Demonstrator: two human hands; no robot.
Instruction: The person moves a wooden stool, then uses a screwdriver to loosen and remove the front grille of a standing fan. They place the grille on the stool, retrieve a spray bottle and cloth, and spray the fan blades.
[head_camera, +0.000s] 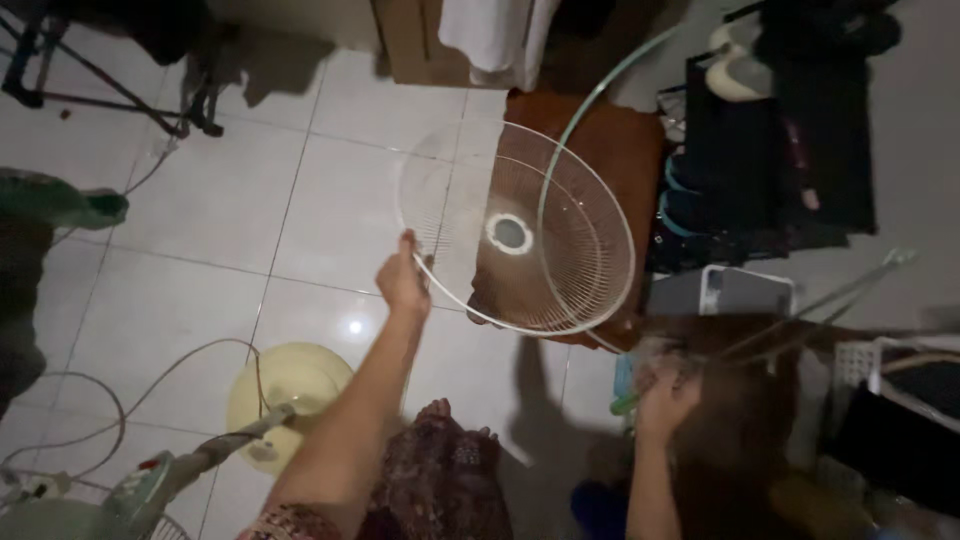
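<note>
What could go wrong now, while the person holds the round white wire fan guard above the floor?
The left hand grips the round white wire fan guard only at its rim, so it might tip or slip onto the white tiled floor. The grey cable loops near the pale yellow round fan base, so it could perhaps catch a foot.

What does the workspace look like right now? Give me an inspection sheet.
Surface: white tiled floor, glossy, one light glare.
Job's things: wire fan guard held up by its rim; thin green ring arcing across it; blurred rods at right.
Clutter: fan stand lying with its round base; brown cushion; dark shelf; white basket.
Grippers: left hand grips the guard rim; right hand blurred, at the rods' lower end.
Cables: white cord looping by the stand.
Surroundings: dim room; black frame top left.
</note>
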